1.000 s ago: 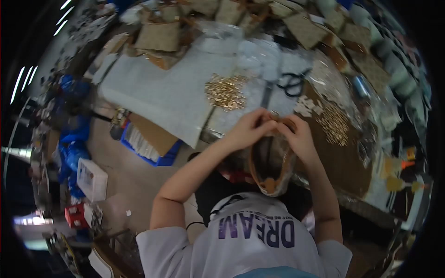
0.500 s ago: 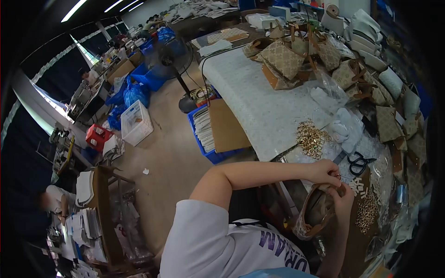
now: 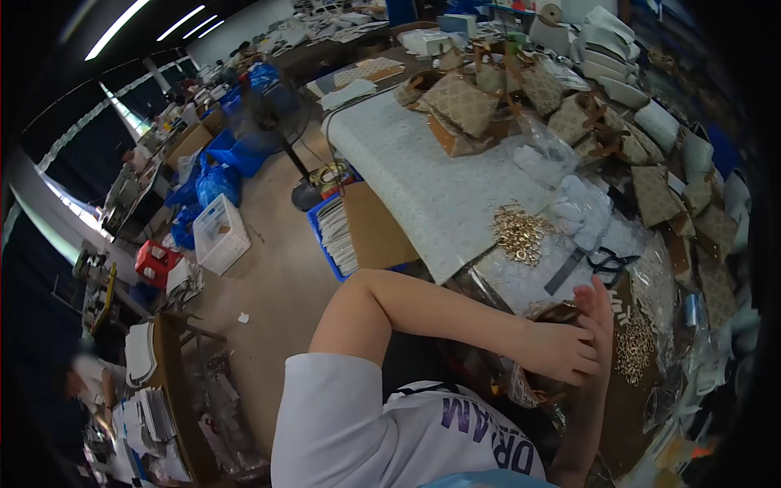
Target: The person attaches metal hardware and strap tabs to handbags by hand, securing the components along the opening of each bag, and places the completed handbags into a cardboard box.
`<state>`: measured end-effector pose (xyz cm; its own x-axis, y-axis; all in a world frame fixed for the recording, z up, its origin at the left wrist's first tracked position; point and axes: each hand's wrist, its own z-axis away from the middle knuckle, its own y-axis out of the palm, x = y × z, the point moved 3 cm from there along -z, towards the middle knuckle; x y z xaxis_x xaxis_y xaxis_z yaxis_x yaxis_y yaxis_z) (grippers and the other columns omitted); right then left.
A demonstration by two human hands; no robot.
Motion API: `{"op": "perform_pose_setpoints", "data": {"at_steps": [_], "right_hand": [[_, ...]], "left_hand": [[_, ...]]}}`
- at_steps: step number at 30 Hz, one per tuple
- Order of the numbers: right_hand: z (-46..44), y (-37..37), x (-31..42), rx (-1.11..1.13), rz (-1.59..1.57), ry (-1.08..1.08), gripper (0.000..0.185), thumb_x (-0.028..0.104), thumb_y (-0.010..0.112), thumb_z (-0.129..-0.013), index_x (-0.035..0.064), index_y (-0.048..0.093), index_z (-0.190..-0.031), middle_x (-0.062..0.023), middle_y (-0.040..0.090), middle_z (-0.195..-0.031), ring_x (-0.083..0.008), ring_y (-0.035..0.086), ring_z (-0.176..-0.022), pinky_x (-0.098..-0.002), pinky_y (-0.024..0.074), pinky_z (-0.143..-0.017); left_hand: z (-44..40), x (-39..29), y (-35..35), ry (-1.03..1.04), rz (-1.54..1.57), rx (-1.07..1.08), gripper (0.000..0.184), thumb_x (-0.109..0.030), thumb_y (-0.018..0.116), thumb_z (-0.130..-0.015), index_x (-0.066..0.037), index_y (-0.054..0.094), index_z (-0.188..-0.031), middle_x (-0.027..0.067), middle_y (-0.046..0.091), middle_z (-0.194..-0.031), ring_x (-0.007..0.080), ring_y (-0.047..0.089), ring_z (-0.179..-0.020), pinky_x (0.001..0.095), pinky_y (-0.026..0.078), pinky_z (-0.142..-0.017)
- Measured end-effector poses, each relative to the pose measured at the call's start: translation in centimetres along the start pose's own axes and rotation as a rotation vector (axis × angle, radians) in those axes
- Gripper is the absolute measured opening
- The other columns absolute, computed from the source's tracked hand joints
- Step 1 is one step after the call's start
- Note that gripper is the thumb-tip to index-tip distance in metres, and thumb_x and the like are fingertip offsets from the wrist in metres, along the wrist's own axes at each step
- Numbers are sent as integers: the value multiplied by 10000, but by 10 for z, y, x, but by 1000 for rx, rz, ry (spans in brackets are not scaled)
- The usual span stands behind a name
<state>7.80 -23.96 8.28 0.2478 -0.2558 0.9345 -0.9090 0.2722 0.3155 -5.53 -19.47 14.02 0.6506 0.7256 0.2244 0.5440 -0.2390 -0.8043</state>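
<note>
In the head view, a small tan patterned bag [image 3: 527, 389] with brown trim sits at the table's near edge, its mouth partly covered by my hands. My left hand [image 3: 561, 351] reaches across the bag's opening. Its bent fingers lie against the palm side of my right hand, and whatever they pinch is hidden. My right hand [image 3: 596, 313] is beside the bag with its fingers stretched upward and apart. Close to it lie black-handled scissors [image 3: 612, 260], small white pieces [image 3: 620, 307] and a heap of small gold metal parts [image 3: 634, 350].
Gold hardware [image 3: 521, 233] is heaped beside a crumpled white plastic bag [image 3: 582, 210]. Several patterned bags [image 3: 462, 102] cover the far table. A blue crate [image 3: 329, 240] and cardboard stand against the table's left side, near a standing fan [image 3: 306, 195]. Another person [image 3: 93, 378] sits at lower left.
My hands have parted from their pinch at the bag's rim. My left hand moved down over the opening, while my right fingers straightened upward. The view shifted slightly.
</note>
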Motion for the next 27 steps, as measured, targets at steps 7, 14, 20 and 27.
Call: {"op": "perform_pose_setpoints", "data": {"at_steps": [7, 14, 20, 27], "right_hand": [[22, -48, 52, -361, -271, -390, 494, 201, 458, -1000, -12, 330, -1426, -167, 455, -1374, -299, 407, -1319, -417, 287, -1135], [8, -4, 40, -132, 216, -165, 491, -45, 510, -901, 5, 427, -1382, -106, 471, -1392, -194, 445, -1294, -318, 318, -1091], [-7, -9, 30, -170, 727, -229, 448, -126, 524, -791, 48, 574, -1201, -129, 559, -1182, -283, 561, -1123, -340, 438, -960], [-1, -2, 37, -175, 963, -95, 391, -60, 632, -757, 53, 554, -1123, -129, 596, -990, -309, 618, -935, -364, 498, -809]], "left_hand": [[-7, 64, -34, -532, 331, 321, 574, -28, 605, -724, -191, 555, -1272, 83, 646, -1019, 293, 636, -925, 396, 523, -734], [39, 87, 1, -1281, 915, 164, 424, -59, 529, -841, -58, 549, -1264, 126, 666, -837, 219, 648, -620, 339, 529, -589], [73, 70, 34, -1167, 627, -33, 407, -95, 600, -849, -39, 544, -1248, 158, 634, -999, 232, 623, -791, 338, 498, -730], [63, 77, 41, -1091, 750, -97, 313, -81, 714, -791, -33, 593, -1076, 129, 656, -897, 238, 639, -816, 330, 488, -738]]}}
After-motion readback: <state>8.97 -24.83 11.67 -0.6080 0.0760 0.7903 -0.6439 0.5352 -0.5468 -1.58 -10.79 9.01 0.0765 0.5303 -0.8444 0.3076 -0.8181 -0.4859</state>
